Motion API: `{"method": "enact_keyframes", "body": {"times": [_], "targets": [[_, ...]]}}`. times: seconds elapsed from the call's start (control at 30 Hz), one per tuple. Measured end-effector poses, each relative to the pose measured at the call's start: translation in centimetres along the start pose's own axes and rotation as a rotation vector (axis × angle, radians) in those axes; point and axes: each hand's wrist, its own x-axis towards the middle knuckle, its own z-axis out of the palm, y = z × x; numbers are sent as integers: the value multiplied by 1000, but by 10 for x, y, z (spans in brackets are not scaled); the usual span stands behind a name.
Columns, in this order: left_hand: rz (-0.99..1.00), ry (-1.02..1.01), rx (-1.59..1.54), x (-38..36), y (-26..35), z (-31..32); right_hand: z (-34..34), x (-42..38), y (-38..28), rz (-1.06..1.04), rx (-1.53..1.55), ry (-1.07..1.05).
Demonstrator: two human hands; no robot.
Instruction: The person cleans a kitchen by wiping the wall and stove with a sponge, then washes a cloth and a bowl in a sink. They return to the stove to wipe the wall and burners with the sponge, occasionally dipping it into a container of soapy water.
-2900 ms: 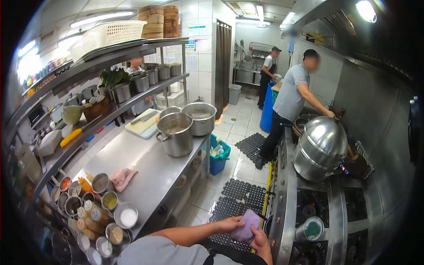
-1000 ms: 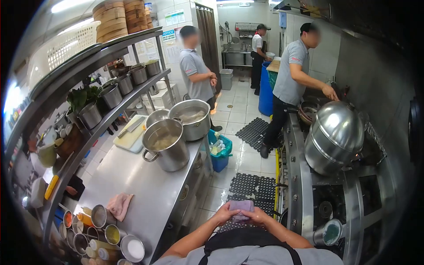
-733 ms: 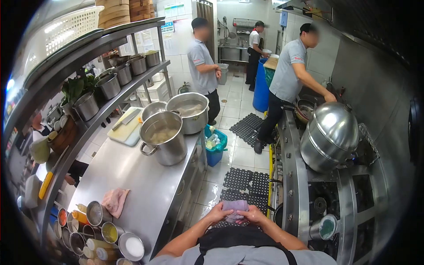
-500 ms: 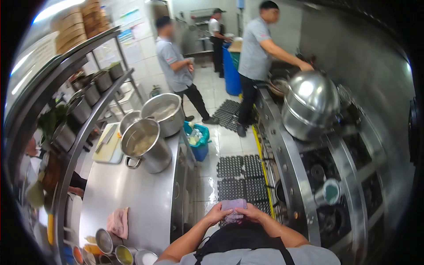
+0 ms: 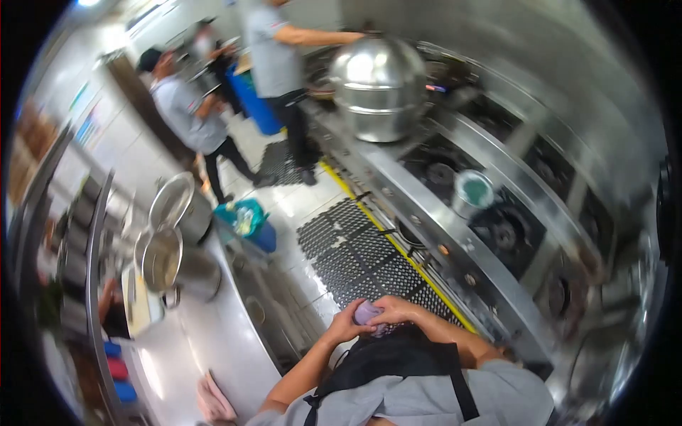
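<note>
A bunched purple cloth (image 5: 366, 312) is held close in front of my apron, between both hands. My left hand (image 5: 346, 324) wraps it from the left, fingers closed around it. From the other side my right hand (image 5: 395, 311) grips the same cloth, its fingers curled over the top. Parts of the cloth are hidden by the fingers. Below it lies the black apron (image 5: 398, 362) on my body.
On the right runs a stove (image 5: 444, 174) carrying a large domed steamer (image 5: 379, 89) and a small green-filled container (image 5: 472, 193). Tall pots (image 5: 192, 273) and a pink cloth (image 5: 213, 399) sit on the left counter. A bin (image 5: 245, 224) stands beyond; a co-worker (image 5: 273, 57) touches the steamer.
My view has swung to the right, so the stove fills more of it. Both hands have closed more tightly round the cloth, which looks more bunched.
</note>
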Motion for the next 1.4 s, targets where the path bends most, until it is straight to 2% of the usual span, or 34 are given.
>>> {"method": "enact_keyframes", "body": {"times": [0.07, 0.13, 0.2, 0.23, 0.33, 0.37, 0.4, 0.47, 0.6, 0.63, 0.73, 0.8, 0.9, 1.0, 1.07, 1.13, 1.17, 1.23, 1.27, 1.33, 1.4], "targets": [[-181, -500, -216, 20, 23, -8, -6, -16, -9, -57, 12, -60], [-129, -572, -164, 29, 28, -1, -7, -35, 4, -70, 104, 2], [-201, -652, -186, 41, 35, 14, -17, -64, 11, -130, 290, 111], [-160, -691, -157, 47, 41, 25, -21, -79, 16, -130, 362, 158], [-216, -681, -281, 54, 59, 73, -37, -119, 39, -70, 235, 289], [-247, -654, -446, 54, 64, 92, -45, -134, 47, -16, 205, 284], [-244, -647, -445, 53, 78, 108, -49, -144, 61, -22, 201, 282], [-338, -480, -773, 49, 106, 135, -43, -157, 99, -136, 768, 440], [-454, -455, -896, 45, 137, 179, -52, -188, 127, -79, 828, 351], [-443, -486, -760, 45, 137, 187, -54, -196, 125, -49, 894, 340], [-353, -446, -675, 36, 150, 210, -50, -201, 146, -5, 880, 296], [-376, -408, -591, 34, 155, 214, -51, -205, 160, 33, 806, 299], [-466, -337, -495, 20, 153, 213, -46, -212, 171, 84, 992, 256], [-552, -180, -400, 0, 99, 200, -50, -221, 172, 54, 1130, 299], [-608, -53, -145, -35, 21, 190, -52, -225, 177, 46, 1250, 280], [-637, -193, 463, -82, -23, 163, -51, -226, 185, 56, 1250, 263], [-739, -239, 540, -112, -44, 156, -52, -226, 188, 62, 1255, 271], [-1178, -209, 144, -176, -70, 141, -53, -233, 188, 71, 1283, 263], [-1288, -195, 7, -202, -79, 139, -55, -237, 188, 85, 1324, 278], [-1364, -202, -236, -232, -107, 136, -56, -238, 194, 129, 1321, 264], [-1391, -144, -396, -242, -111, 136, -47, -236, 203, 165, 1295, 362]]}}
